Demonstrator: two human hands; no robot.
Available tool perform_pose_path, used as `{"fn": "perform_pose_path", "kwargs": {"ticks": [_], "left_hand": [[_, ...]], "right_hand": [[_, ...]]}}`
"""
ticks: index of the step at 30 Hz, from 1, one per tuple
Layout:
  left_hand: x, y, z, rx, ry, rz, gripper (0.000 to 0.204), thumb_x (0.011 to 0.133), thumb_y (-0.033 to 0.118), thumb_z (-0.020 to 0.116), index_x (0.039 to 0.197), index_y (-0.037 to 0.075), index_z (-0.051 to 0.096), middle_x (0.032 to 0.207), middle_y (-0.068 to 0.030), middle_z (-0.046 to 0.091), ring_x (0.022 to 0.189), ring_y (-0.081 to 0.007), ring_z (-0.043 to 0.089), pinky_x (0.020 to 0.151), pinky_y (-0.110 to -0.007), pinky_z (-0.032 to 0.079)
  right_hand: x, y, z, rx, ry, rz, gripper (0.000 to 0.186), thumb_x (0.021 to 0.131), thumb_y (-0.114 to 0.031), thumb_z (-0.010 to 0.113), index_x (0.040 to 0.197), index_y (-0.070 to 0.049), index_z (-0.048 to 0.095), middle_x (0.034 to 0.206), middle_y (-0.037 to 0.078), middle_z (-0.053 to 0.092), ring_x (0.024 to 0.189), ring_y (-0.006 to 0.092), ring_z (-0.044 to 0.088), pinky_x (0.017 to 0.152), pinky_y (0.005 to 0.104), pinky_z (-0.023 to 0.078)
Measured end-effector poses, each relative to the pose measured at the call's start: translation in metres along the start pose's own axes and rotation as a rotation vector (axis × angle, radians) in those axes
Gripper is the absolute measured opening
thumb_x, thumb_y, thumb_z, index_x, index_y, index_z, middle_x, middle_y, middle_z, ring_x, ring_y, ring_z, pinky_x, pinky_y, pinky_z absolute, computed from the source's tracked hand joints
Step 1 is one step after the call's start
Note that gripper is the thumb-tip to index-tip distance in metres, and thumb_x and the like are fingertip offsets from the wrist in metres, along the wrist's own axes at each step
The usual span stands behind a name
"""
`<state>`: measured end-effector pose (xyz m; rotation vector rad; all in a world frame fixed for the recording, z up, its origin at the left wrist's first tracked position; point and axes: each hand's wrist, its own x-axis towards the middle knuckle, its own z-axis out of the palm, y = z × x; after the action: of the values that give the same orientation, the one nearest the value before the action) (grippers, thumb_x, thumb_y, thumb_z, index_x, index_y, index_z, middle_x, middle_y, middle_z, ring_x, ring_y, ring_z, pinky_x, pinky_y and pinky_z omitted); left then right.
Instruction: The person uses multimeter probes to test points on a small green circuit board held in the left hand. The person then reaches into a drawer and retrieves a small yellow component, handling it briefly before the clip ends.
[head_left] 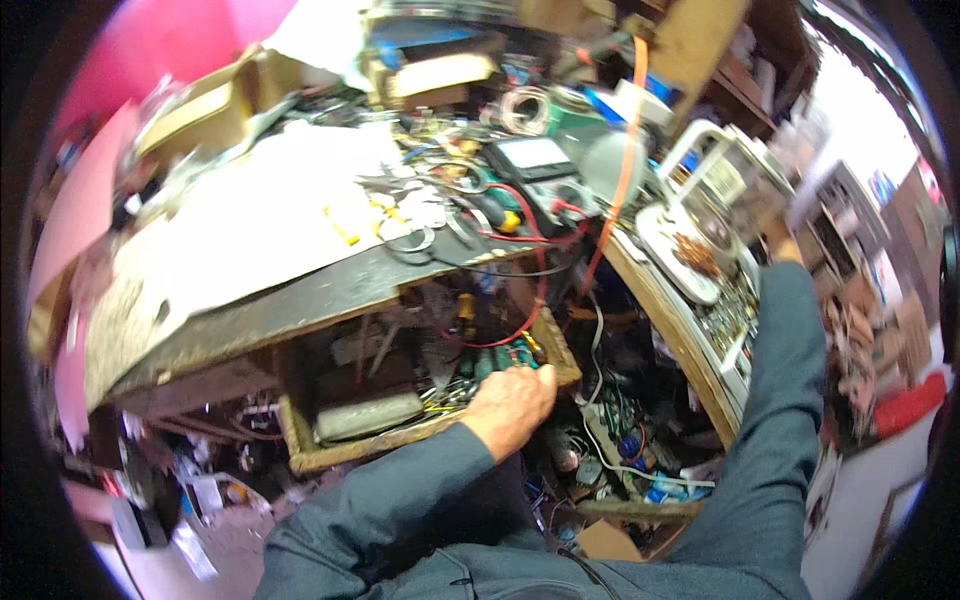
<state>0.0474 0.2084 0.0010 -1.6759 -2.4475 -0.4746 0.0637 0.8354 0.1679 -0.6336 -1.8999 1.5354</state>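
My left hand (512,405) is closed over the front edge of a wooden drawer (320,455) that sticks out from under the bench. Its fingers curl inward, and what they hold, if anything, is hidden. A yellow-and-black tool handle (534,347) lies just beyond the knuckles, among pliers and other hand tools. A grey block-like case (368,415) rests at the drawer's left. Far to the right, my right hand (780,240) reaches beside a white-framed appliance (690,200) with copper-coloured bits on its base. That hand is blurred and its fingers cannot be made out.
A multimeter (545,180) with red and black leads stands on the cluttered bench (260,325), beside a large pale sheet (250,230). An orange strap (626,160) hangs down at the bench's right. Below, an open bin of tools (620,440) has a white cable (640,472) across it.
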Motion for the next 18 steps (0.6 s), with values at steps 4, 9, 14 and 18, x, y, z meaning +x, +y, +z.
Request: {"fn": "perform_pose_path", "kwargs": {"ticks": [4, 9, 14, 18], "left_hand": [[0.004, 0.004, 0.007, -0.147, 0.050, 0.009, 0.009, 0.091, 0.012, 0.053, 0.091, 0.004, 0.049, 0.070, -0.0106, 0.057, 0.066, -0.0279, 0.063, 0.054, -0.040, 0.049], [0.002, 0.000, 0.016, -0.239, 0.143, -0.051, 0.014, 0.095, 0.015, 0.050, 0.086, 0.003, 0.051, 0.063, -0.0137, 0.059, 0.059, -0.0332, 0.063, 0.052, -0.044, 0.049], [0.004, -0.001, 0.028, -0.253, 0.233, -0.032, 0.018, 0.096, 0.016, 0.048, 0.083, 0.004, 0.052, 0.061, -0.0142, 0.059, 0.057, -0.0339, 0.063, 0.053, -0.047, 0.049], [0.007, 0.007, 0.025, -0.203, 0.188, -0.040, 0.017, 0.093, 0.019, 0.055, 0.089, 0.003, 0.054, 0.073, -0.0132, 0.062, 0.069, -0.0320, 0.066, 0.059, -0.044, 0.051]], "right_hand": [[0.019, -0.014, -0.095, -0.118, 0.056, -0.061, 0.032, 0.090, -0.030, 0.055, 0.103, -0.006, 0.072, 0.091, 0.010, 0.070, 0.083, 0.0242, 0.066, 0.071, 0.0424, 0.050], [-0.006, -0.061, -0.078, -0.709, 0.273, -0.223, 0.023, 0.081, -0.014, 0.062, 0.096, -0.006, 0.077, 0.087, 0.011, 0.074, 0.076, 0.0211, 0.068, 0.069, 0.0363, 0.051], [-0.089, -0.142, -0.023, -1.029, 0.604, -0.417, 0.027, 0.078, -0.011, 0.061, 0.100, -0.010, 0.077, 0.093, 0.012, 0.076, 0.092, 0.0256, 0.071, 0.086, 0.0356, 0.053], [-0.124, -0.199, 0.009, -1.094, 0.735, -0.620, 0.031, 0.083, -0.016, 0.058, 0.109, -0.015, 0.074, 0.105, 0.014, 0.074, 0.101, 0.0289, 0.070, 0.089, 0.0379, 0.052]]}}
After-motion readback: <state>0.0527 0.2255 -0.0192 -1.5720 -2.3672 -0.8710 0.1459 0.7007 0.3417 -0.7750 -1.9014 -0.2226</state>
